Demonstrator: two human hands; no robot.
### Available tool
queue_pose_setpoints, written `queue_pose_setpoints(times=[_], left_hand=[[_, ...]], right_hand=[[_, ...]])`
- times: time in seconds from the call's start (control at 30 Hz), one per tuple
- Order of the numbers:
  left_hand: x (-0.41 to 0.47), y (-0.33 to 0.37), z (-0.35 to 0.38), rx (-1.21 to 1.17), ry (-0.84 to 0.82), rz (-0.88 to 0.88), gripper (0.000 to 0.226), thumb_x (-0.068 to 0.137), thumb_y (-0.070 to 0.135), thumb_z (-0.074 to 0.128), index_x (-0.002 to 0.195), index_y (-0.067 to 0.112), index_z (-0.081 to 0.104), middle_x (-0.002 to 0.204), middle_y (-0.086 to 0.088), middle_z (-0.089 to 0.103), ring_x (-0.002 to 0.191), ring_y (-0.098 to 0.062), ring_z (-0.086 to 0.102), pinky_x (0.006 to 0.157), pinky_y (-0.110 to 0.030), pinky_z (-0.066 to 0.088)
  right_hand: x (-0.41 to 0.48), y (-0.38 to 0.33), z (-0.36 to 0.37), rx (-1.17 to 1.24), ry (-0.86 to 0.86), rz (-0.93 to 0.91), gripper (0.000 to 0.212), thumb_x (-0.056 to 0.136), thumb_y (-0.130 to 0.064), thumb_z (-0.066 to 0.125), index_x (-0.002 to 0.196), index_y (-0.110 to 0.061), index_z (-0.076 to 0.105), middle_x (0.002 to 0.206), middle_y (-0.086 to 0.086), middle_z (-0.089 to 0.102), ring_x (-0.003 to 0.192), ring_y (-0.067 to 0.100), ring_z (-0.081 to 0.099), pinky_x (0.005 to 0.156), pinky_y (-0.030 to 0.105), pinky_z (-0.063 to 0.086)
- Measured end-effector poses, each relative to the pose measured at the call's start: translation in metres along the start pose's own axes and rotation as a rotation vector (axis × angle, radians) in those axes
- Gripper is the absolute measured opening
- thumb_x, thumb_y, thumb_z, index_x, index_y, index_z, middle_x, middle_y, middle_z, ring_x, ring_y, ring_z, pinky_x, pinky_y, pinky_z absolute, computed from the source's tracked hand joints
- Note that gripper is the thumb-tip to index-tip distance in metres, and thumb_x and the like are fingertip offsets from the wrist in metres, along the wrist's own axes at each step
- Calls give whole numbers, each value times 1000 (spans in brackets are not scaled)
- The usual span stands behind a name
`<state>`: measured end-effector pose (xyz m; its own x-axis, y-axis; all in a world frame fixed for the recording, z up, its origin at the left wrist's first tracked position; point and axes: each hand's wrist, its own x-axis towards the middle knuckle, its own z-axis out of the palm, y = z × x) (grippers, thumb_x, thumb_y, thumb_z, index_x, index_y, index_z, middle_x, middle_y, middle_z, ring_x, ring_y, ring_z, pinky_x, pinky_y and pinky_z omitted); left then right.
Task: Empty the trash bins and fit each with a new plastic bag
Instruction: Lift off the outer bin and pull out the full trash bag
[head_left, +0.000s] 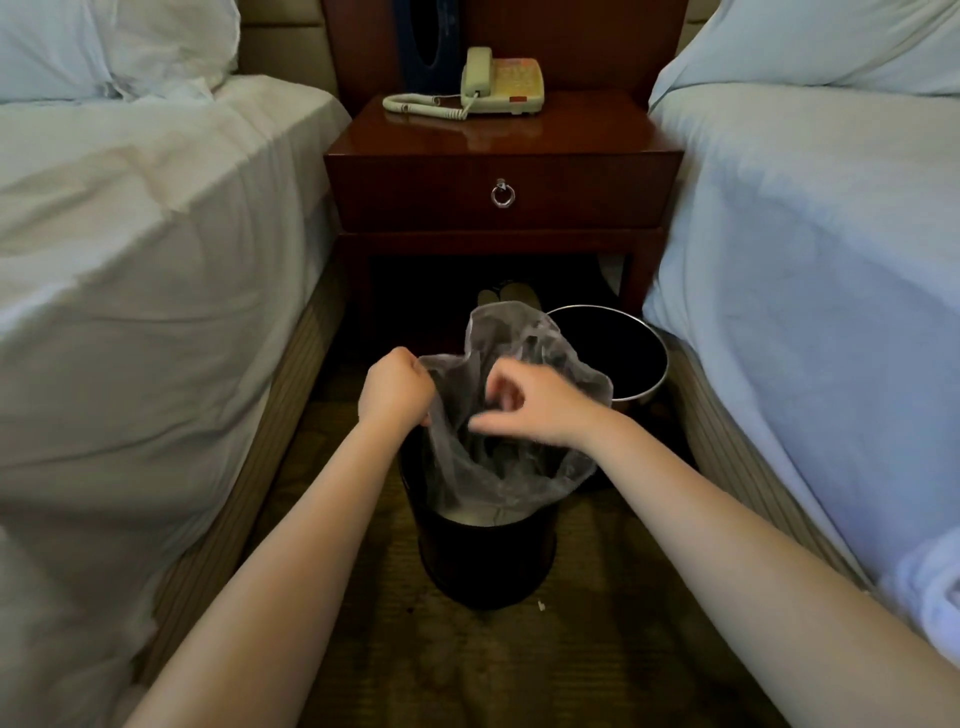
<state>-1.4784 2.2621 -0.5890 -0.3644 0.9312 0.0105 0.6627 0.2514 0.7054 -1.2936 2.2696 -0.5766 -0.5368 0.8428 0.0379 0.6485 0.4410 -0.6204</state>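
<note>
Two dark round bins stand on the carpet (363, 649) in the aisle between two beds, and the near bin (488, 561) lies straight ahead at 12 o'clock from the person, below both hands. A thin see-through bag (519, 462) sits in its mouth, its lower part hanging inside and its upper part standing tall above the rim, so its long axis runs upright with a slight lean toward 1 o'clock. The left hand (397, 387) is clenched on the bag's edge at the 9 o'clock side of the rim. The right hand (540, 405) hovers over the bag's open mouth with curled fingers, but it is blurred and I cannot tell whether it pinches the film. The loose, unheld edge rises at 12 to 2 o'clock, on the far side of the right hand, so that hand looks the nearer one to draw it out over the rim. Something pale shows low in the bag; what it is I cannot tell. The far bin (655, 384) sits at 1 o'clock, just behind the near one, against the right bed (805, 234); it shows no bag, and its inside is too dark to read.
</note>
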Motion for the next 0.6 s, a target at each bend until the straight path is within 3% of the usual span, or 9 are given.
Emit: queue_pose_setpoints(times=[0.07,0.13,0.17,0.23,0.37,0.43,0.5,0.53,0.6], left_hand=[[3,-7,3,-65,-11,-79,15,96,16,49,109,12,54,90,-9,63,70,-22,66,62,-35,56],[5,-7,5,-180,-21,-142,21,96,16,49,116,11,53,94,-9,61,69,-23,65,61,-34,56],[4,-6,4,-224,-17,-156,24,96,15,49,120,12,51,96,-9,61,69,-22,65,62,-34,56],[4,-3,0,-279,-13,-161,37,96,12,49,132,14,43,102,-9,60,69,-18,63,59,-29,54],[7,-1,-13,-306,-38,-82,60,93,18,57,145,17,25,108,-8,61,78,-12,61,57,-19,42],[4,3,-20,-200,10,52,56,91,22,62,138,15,34,107,-3,56,82,-10,55,63,-19,40],[1,9,-27,-2,78,276,44,88,23,63,128,15,45,119,0,47,89,-8,50,70,-21,39],[1,12,-29,85,45,389,41,86,22,64,124,17,49,123,1,44,91,-9,51,72,-21,39],[2,16,-30,203,-183,495,44,82,20,66,124,21,53,128,2,45,102,-15,55,78,-25,44]], right_hand=[[-4,-4,19,-158,-228,52,61,74,-54,76,116,-20,50,108,0,59,95,19,59,81,38,50],[-5,-3,45,-364,-310,55,77,71,-56,77,129,-19,44,123,1,55,109,21,57,87,36,49],[-4,-2,57,-430,-346,60,78,73,-52,77,133,-19,41,126,2,55,112,24,57,87,37,51],[1,4,75,-479,-387,71,60,84,-39,70,134,-20,45,124,4,59,109,25,59,82,39,53],[13,14,66,-133,-181,128,6,91,-23,64,96,-21,67,98,0,70,92,16,65,82,35,53],[13,15,50,172,-82,170,6,89,-16,68,84,-19,65,80,1,70,76,12,67,73,30,53],[11,17,34,404,-83,203,6,88,-10,68,84,-13,66,78,8,71,72,17,69,74,30,57],[9,19,28,455,-100,219,4,88,-9,68,85,-11,67,81,12,72,74,19,70,76,31,58],[6,23,18,506,-124,232,2,88,-9,68,89,-9,69,81,9,73,74,16,71,72,26,58]])
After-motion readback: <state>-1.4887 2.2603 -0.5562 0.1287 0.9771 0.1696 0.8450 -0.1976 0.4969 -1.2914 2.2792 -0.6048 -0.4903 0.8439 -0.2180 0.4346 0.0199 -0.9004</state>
